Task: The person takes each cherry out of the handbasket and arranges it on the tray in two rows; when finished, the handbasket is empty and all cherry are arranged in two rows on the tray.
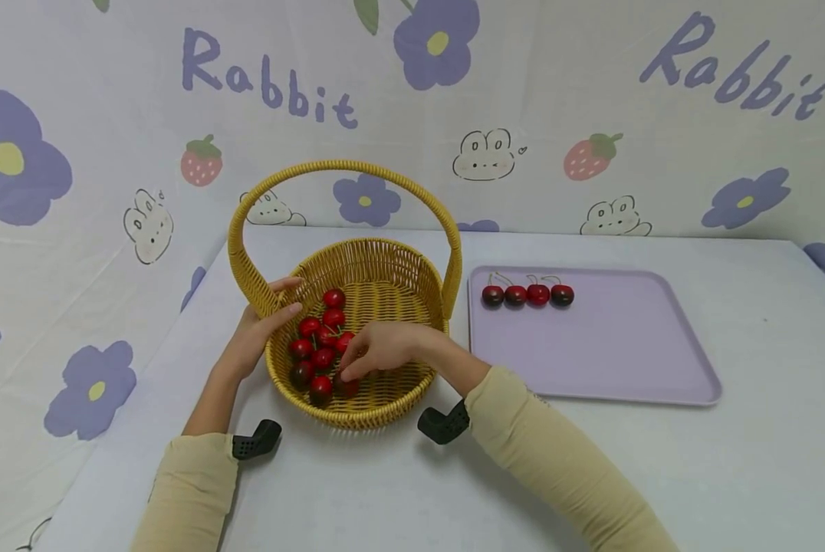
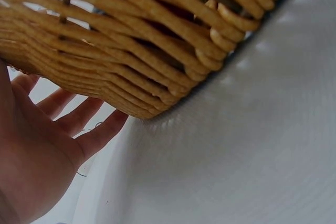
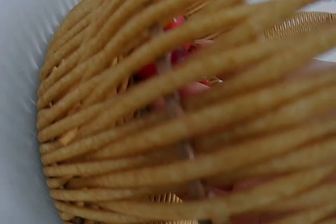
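A yellow woven basket (image 1: 357, 418) with a tall arched handle stands on the table, several dark red cherries (image 1: 323, 358) bunched in its left half. My left hand (image 1: 257, 333) holds the basket's left side by the handle's foot, its thumb over the rim. In the left wrist view, the fingers (image 2: 100, 132) spread against the outer weave. My right hand (image 1: 385, 346) reaches inside from the right, thumb and fingertips together at a cherry (image 1: 346, 385) near the front. That cherry is partly covered by the fingers. The right wrist view shows mostly weave, with red fruit (image 3: 178, 55) behind it.
To the right of the basket lies a lilac tray (image 1: 592, 389). Several stemmed cherries (image 1: 538, 294) sit in a row along its back left. A white cloth covers the table (image 1: 357, 498), and a patterned curtain (image 1: 523, 92) hangs behind.
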{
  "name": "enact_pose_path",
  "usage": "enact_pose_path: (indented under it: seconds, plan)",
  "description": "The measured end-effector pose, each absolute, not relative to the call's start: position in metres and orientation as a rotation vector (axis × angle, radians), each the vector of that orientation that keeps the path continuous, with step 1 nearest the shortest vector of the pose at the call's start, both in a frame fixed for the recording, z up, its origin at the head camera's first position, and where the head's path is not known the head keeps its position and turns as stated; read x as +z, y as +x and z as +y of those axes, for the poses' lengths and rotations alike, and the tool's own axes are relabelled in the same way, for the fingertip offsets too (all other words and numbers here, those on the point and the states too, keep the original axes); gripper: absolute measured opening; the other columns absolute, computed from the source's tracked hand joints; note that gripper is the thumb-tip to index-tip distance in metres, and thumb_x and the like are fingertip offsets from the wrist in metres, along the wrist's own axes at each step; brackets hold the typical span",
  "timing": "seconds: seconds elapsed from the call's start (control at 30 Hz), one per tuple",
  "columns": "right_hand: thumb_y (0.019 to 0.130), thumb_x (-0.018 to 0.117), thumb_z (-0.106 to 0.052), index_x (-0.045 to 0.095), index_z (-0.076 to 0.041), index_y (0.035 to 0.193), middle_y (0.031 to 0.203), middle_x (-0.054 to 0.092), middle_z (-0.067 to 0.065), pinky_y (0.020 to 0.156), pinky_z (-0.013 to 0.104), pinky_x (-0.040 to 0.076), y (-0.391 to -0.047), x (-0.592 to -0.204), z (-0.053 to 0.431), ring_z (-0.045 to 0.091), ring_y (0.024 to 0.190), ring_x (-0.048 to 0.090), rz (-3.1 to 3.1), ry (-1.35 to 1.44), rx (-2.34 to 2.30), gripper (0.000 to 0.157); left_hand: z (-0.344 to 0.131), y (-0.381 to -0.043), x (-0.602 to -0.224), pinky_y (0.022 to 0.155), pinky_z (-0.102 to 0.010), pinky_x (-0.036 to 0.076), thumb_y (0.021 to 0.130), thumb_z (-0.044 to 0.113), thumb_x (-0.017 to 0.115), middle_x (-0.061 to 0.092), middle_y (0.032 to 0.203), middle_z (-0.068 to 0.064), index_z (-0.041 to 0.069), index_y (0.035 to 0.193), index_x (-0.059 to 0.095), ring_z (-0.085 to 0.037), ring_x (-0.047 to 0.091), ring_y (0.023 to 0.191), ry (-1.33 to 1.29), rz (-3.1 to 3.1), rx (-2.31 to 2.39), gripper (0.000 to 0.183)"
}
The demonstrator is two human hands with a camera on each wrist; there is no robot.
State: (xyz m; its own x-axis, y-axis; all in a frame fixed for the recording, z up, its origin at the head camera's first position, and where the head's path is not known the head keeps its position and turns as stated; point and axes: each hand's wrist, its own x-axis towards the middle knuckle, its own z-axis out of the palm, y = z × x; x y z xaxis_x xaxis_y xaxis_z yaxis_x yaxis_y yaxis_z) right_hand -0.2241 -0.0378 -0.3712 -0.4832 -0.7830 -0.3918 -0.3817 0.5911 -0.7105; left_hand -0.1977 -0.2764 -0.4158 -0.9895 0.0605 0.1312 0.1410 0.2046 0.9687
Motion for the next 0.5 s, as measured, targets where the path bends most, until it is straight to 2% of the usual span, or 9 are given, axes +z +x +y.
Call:
enact_pose_path:
  seconds: [0.23, 0.5]
  plan:
    - [0.087, 0.072, -0.02, 0.069, -0.01, 0.112, 0.096, 0.063, -0.005, 0.08, 0.025, 0.045, -0.216, -0.37, -0.042, 0.009, 0.091, 0.055, 2.101, -1.02, -0.659, 0.027, -0.276, -0.198, -0.416, 0.11, -0.047, 0.022, 0.094, 0.022, 0.057, 0.035, 0.148, -0.011, 0.003, 0.14, 0.041, -0.026, 0.03, 0.136, -0.204, -2.39, -1.932, 0.051]
    - [0.084, 0.075, -0.021, 0.069, -0.012, 0.111, 0.09, 0.062, -0.006, 0.075, 0.023, 0.045, -0.208, -0.372, -0.047, 0.008, 0.086, 0.055, 2.116, -1.062, -0.587, 0.029, -0.276, -0.198, -0.416, 0.11, -0.047, 0.021, 0.095, 0.021, 0.056, 0.036, 0.146, -0.012, 0.003, 0.14, 0.042, -0.025, 0.029, 0.136, -0.206, -2.385, -1.936, 0.051]
